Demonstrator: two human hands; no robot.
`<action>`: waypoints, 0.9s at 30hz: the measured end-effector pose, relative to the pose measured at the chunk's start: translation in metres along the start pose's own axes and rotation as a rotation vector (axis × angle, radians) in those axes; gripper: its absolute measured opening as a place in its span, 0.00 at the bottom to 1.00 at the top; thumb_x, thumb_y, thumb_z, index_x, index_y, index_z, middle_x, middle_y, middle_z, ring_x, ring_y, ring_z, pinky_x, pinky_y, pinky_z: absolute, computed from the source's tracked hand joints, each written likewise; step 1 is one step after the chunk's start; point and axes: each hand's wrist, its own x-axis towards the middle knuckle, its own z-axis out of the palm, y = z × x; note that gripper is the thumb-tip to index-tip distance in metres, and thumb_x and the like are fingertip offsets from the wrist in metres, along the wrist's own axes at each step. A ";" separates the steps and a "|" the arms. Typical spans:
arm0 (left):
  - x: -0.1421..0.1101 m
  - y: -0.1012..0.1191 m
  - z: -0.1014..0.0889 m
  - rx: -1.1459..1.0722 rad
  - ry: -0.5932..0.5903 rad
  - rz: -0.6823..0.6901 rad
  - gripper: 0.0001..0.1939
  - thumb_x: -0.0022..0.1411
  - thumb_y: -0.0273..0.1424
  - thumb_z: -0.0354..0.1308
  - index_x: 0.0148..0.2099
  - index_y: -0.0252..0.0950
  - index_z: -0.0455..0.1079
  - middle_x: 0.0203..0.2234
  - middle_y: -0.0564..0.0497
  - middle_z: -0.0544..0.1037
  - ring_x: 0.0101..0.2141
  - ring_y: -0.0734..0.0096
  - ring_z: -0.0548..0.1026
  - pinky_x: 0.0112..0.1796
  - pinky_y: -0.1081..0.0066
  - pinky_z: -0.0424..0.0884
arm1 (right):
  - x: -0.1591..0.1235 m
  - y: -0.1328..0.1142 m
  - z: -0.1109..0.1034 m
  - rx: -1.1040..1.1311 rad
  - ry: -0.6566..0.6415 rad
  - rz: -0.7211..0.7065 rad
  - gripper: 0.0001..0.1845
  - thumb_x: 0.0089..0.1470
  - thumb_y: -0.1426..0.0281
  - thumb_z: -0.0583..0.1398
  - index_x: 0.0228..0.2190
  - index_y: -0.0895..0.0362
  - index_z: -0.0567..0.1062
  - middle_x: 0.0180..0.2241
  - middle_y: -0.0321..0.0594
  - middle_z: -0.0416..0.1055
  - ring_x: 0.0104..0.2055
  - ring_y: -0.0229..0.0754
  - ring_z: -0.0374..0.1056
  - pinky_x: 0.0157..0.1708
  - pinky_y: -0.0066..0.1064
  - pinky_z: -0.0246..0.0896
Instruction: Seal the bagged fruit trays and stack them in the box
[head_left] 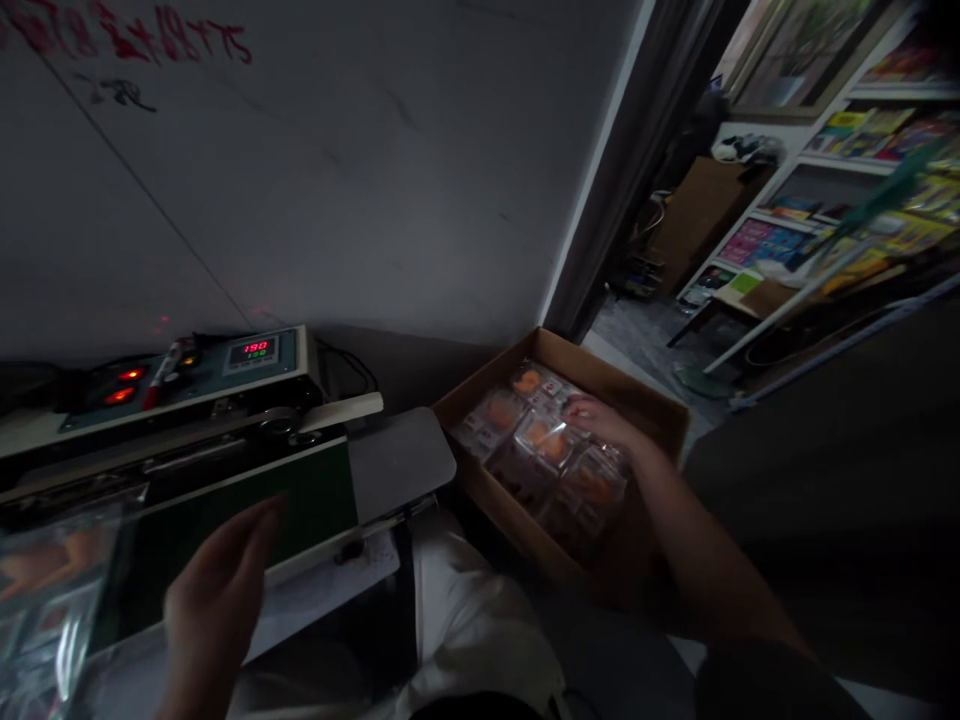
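Right hand: fingers together, touching plastic packets in a cardboard box. Left hand: open, fingers apart, near a heat sealer.

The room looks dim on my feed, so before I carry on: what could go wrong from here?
The left hand is open close to the lit bag sealer, which may be hot, so a careless move could burn it. The loose clear packet sits at the lower-left edge of the view and could slip away. The right hand rests on the packets in the cardboard box, so pressing could crumple them.
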 end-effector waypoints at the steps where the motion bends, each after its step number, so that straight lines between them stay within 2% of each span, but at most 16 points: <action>1: 0.002 0.012 0.011 -0.042 -0.081 0.043 0.17 0.53 0.46 0.59 0.42 0.46 0.78 0.42 0.50 0.81 0.46 0.50 0.76 0.51 0.55 0.69 | -0.003 -0.015 -0.016 0.013 -0.001 -0.086 0.05 0.49 0.68 0.64 0.25 0.56 0.79 0.47 0.45 0.74 0.54 0.48 0.67 0.52 0.36 0.62; 3: 0.006 0.041 0.035 -0.164 -0.277 0.200 0.15 0.51 0.44 0.62 0.40 0.45 0.78 0.41 0.50 0.81 0.45 0.53 0.76 0.51 0.60 0.69 | -0.010 -0.054 -0.047 0.029 -0.023 -0.323 0.09 0.51 0.64 0.64 0.25 0.56 0.79 0.54 0.44 0.69 0.61 0.50 0.60 0.57 0.41 0.58; 5: 0.011 0.076 0.060 -0.306 -0.440 0.352 0.16 0.52 0.40 0.65 0.44 0.44 0.78 0.44 0.49 0.80 0.46 0.57 0.76 0.51 0.63 0.68 | -0.016 -0.098 -0.074 0.035 -0.051 -0.495 0.12 0.52 0.61 0.64 0.25 0.55 0.79 0.55 0.43 0.68 0.60 0.50 0.62 0.56 0.44 0.60; 6: 0.013 0.094 0.072 -0.391 -0.514 0.391 0.21 0.50 0.36 0.68 0.48 0.43 0.76 0.47 0.48 0.79 0.49 0.57 0.74 0.52 0.65 0.68 | -0.018 -0.119 -0.085 0.041 -0.055 -0.534 0.12 0.51 0.60 0.64 0.25 0.55 0.78 0.54 0.41 0.69 0.58 0.49 0.64 0.54 0.44 0.61; 9: 0.021 0.143 0.098 -0.680 -0.643 0.403 0.39 0.35 0.24 0.75 0.53 0.42 0.73 0.56 0.47 0.72 0.59 0.56 0.66 0.56 0.66 0.63 | -0.015 -0.172 -0.098 0.143 -0.028 -0.528 0.12 0.49 0.60 0.66 0.25 0.57 0.78 0.48 0.40 0.74 0.51 0.44 0.70 0.50 0.42 0.66; 11: 0.026 0.160 0.104 -0.836 -0.737 0.354 0.43 0.29 0.19 0.75 0.52 0.41 0.72 0.56 0.46 0.72 0.59 0.54 0.65 0.55 0.65 0.64 | -0.008 -0.195 -0.090 0.303 0.017 -0.476 0.12 0.50 0.61 0.65 0.26 0.58 0.78 0.43 0.38 0.76 0.45 0.42 0.73 0.46 0.42 0.69; 12: 0.027 0.163 0.104 -0.881 -0.810 0.306 0.41 0.31 0.19 0.75 0.51 0.40 0.73 0.53 0.45 0.74 0.56 0.53 0.68 0.52 0.65 0.67 | -0.004 -0.204 -0.082 0.400 0.008 -0.450 0.12 0.50 0.61 0.64 0.27 0.58 0.77 0.40 0.38 0.77 0.43 0.42 0.74 0.44 0.42 0.70; 14: 0.030 0.154 0.097 -0.923 -0.935 0.171 0.29 0.37 0.25 0.75 0.46 0.35 0.75 0.42 0.44 0.79 0.45 0.55 0.76 0.44 0.65 0.72 | 0.002 -0.217 -0.058 0.597 -0.078 -0.409 0.11 0.51 0.61 0.64 0.31 0.57 0.77 0.36 0.37 0.78 0.39 0.43 0.74 0.40 0.42 0.72; 16: 0.030 0.132 0.087 -0.928 -0.939 0.016 0.20 0.44 0.34 0.73 0.41 0.33 0.76 0.33 0.46 0.80 0.32 0.61 0.77 0.35 0.68 0.72 | 0.003 -0.225 -0.025 0.806 -0.137 -0.385 0.15 0.53 0.59 0.63 0.40 0.54 0.76 0.37 0.38 0.78 0.40 0.44 0.75 0.39 0.41 0.72; 18: 0.030 0.102 0.078 -0.943 -0.823 -0.116 0.19 0.46 0.38 0.71 0.39 0.34 0.75 0.30 0.47 0.79 0.27 0.67 0.76 0.29 0.71 0.71 | 0.001 -0.227 0.018 1.001 -0.165 -0.329 0.24 0.57 0.54 0.59 0.52 0.51 0.69 0.42 0.41 0.77 0.41 0.46 0.75 0.36 0.40 0.73; 20: 0.029 0.073 0.073 -0.943 -0.679 -0.219 0.20 0.47 0.39 0.71 0.40 0.35 0.73 0.30 0.48 0.79 0.26 0.69 0.75 0.27 0.72 0.71 | -0.005 -0.226 0.067 1.140 -0.259 -0.223 0.35 0.58 0.50 0.54 0.61 0.50 0.57 0.47 0.46 0.76 0.42 0.48 0.75 0.33 0.39 0.73; 22: 0.028 0.049 0.072 -0.929 -0.543 -0.285 0.22 0.45 0.39 0.72 0.40 0.36 0.72 0.30 0.49 0.79 0.25 0.71 0.74 0.25 0.73 0.71 | -0.009 -0.224 0.117 1.195 -0.308 -0.163 0.44 0.56 0.51 0.57 0.65 0.50 0.46 0.51 0.47 0.73 0.44 0.49 0.75 0.34 0.40 0.73; 23: 0.028 0.040 0.073 -0.919 -0.484 -0.309 0.23 0.44 0.39 0.72 0.41 0.36 0.72 0.29 0.50 0.78 0.23 0.72 0.74 0.23 0.74 0.70 | -0.011 -0.223 0.140 1.201 -0.269 -0.174 0.47 0.54 0.54 0.60 0.66 0.49 0.43 0.52 0.47 0.72 0.45 0.49 0.74 0.37 0.41 0.73; 25: 0.028 0.026 0.074 -0.903 -0.409 -0.346 0.25 0.43 0.39 0.73 0.42 0.37 0.70 0.28 0.52 0.77 0.20 0.74 0.71 0.19 0.76 0.67 | -0.011 -0.221 0.177 1.166 -0.162 -0.233 0.47 0.52 0.58 0.62 0.66 0.49 0.47 0.55 0.45 0.70 0.50 0.48 0.72 0.46 0.43 0.71; 27: 0.031 0.017 0.073 -0.910 -0.366 -0.377 0.26 0.42 0.41 0.72 0.42 0.38 0.70 0.29 0.52 0.77 0.19 0.75 0.71 0.17 0.77 0.64 | -0.006 -0.220 0.202 1.076 -0.064 -0.277 0.37 0.53 0.59 0.61 0.62 0.51 0.59 0.58 0.44 0.67 0.56 0.49 0.67 0.54 0.45 0.65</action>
